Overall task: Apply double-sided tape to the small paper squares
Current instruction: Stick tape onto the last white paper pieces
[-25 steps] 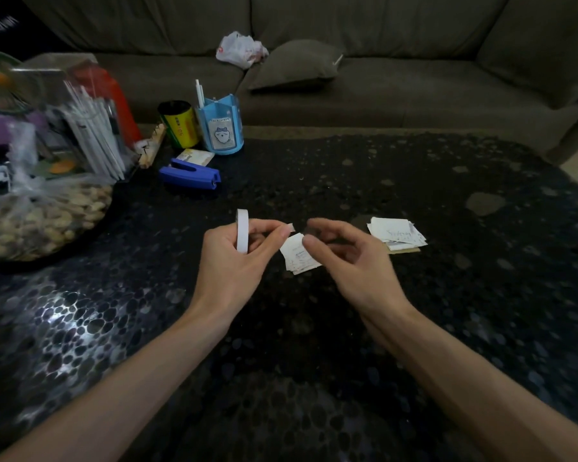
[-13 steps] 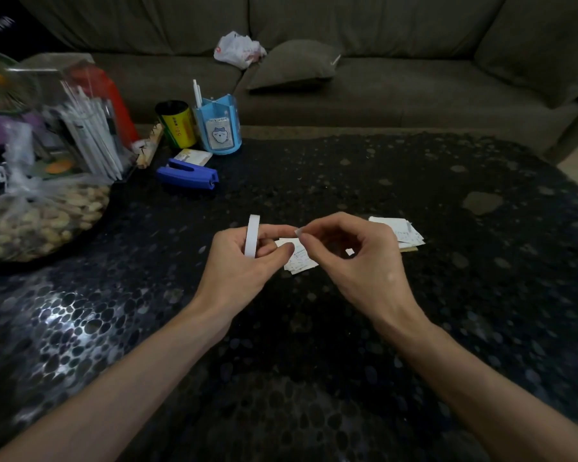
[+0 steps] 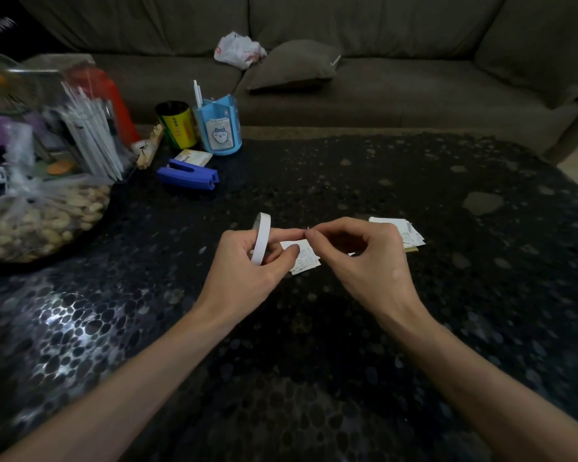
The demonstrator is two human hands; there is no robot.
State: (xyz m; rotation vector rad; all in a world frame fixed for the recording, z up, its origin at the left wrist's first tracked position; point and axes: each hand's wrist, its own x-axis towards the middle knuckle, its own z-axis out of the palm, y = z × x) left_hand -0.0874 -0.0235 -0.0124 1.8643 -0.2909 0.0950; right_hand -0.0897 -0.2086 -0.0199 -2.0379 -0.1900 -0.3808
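Currently the left hand [image 3: 247,261] is gripping the tape roll [image 3: 261,238] on edge, fingers curled around it. The right hand [image 3: 364,258] is pinching the tape end [image 3: 307,230] between thumb and forefinger. Paper squares [image 3: 302,258] are lying on the table [image 3: 314,195] beneath both hands. A second pile [image 3: 404,230] is sitting just beyond the right hand.

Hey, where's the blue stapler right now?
In the head view the blue stapler lies on the black table, far left of centre, just in front of the blue pen holder and the yellow can.
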